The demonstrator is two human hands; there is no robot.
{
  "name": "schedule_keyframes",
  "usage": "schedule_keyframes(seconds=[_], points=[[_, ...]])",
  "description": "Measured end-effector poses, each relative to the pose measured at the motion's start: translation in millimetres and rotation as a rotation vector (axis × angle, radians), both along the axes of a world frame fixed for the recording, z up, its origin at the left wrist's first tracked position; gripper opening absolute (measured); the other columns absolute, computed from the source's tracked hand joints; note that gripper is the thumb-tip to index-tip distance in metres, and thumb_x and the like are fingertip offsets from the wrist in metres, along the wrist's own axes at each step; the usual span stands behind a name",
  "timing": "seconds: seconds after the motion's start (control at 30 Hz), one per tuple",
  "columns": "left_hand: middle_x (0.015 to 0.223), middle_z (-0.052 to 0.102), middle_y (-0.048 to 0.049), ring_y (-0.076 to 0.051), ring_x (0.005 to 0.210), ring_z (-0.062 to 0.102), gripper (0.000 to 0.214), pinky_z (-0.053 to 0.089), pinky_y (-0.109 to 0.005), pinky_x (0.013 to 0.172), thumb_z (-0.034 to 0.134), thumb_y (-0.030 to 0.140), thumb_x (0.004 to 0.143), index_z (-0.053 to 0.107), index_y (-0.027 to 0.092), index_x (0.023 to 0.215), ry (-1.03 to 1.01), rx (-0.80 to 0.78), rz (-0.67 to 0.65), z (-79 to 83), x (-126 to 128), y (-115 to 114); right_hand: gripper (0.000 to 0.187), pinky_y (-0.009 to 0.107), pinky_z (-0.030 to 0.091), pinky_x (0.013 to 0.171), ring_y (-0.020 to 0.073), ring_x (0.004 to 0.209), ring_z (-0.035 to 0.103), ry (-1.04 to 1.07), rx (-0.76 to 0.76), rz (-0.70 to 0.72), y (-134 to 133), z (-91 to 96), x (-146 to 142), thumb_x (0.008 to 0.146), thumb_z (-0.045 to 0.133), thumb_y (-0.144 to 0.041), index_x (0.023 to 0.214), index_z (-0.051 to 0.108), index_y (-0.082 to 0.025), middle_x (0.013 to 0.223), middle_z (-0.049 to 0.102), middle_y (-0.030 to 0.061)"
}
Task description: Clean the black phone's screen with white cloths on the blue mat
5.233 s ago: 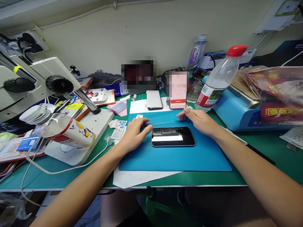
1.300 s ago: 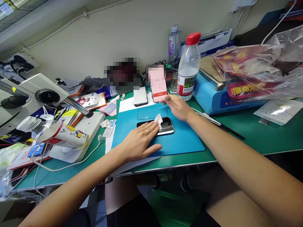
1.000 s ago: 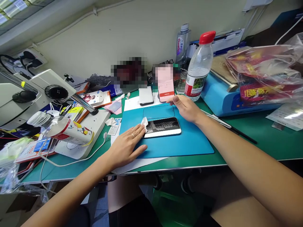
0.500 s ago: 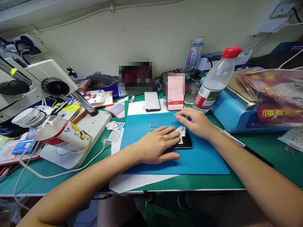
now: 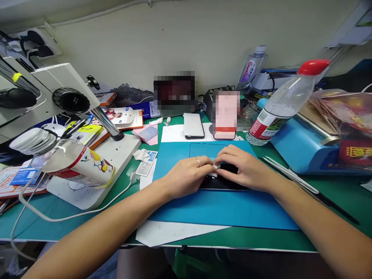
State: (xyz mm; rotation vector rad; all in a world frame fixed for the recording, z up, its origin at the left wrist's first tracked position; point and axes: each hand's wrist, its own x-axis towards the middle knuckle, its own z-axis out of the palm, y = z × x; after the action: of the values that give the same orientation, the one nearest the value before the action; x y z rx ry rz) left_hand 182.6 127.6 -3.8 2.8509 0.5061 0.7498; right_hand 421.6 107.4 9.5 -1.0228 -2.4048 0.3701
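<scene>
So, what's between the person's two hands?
In the head view, a small white wipe shows between the fingertips of the left hand and right hand, above the black phone.

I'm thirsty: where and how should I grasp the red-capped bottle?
Around the label, I'd say, from the near side: the bottle is round and wide there, tapering toward the red cap, while the blue machine crowds its right side.

Phone [image 5: 228,183]: black, glossy, lies flat and lengthwise across the blue mat [image 5: 174,207], partly hidden. Wipe [image 5: 216,166]: small, white, crumpled, is held over the phone, mostly covered. Glass [image 5: 201,150]: clear, dark-edged, rests flat behind the phone, partly hidden at right.
</scene>
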Motion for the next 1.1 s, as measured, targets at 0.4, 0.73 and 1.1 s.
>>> schedule_keyframes(seconds=[0.4, 0.73, 1.1], points=[[0.114, 0.069, -0.0087, -0.018, 0.103, 0.068, 0.027, 0.057, -0.031, 0.085, 0.04, 0.016, 0.104, 0.059, 0.02, 0.122, -0.394, -0.296, 0.145, -1.3, 1.5, 0.1, 0.016, 0.032, 0.051, 0.066, 0.0193, 0.077, 0.065, 0.252, -0.19, -0.152, -4.8, 5.0, -1.0, 0.096, 0.056, -0.036, 0.089, 0.064, -0.024, 0.086, 0.071, 0.0032], [0.09, 0.071, -0.0052, -0.019, 0.083, 0.063, 0.023, 0.05, -0.033, 0.079, 0.053, 0.033, 0.103, 0.066, 0.019, 0.114, -0.262, -0.179, 0.158, -1.5, 2.3, -1.8, 0.017, 0.03, 0.053, 0.065, 0.0201, 0.078, 0.067, 0.255, -0.229, -0.165, -4.9, 4.0, -3.3, 0.092, 0.062, -0.038, 0.098, 0.07, -0.025, 0.087, 0.073, 0.0032], [0.09, 0.07, -0.0042, -0.016, 0.084, 0.064, 0.018, 0.052, -0.028, 0.076, 0.051, 0.018, 0.103, 0.066, 0.019, 0.111, -0.406, -0.081, 0.263, 0.9, 1.4, -0.8, 0.024, 0.034, 0.054, 0.07, 0.0221, 0.086, 0.067, 0.195, -0.087, -0.126, -1.7, 4.1, -0.2, 0.093, 0.063, -0.039, 0.112, 0.072, -0.027, 0.094, 0.072, 0.0059]])
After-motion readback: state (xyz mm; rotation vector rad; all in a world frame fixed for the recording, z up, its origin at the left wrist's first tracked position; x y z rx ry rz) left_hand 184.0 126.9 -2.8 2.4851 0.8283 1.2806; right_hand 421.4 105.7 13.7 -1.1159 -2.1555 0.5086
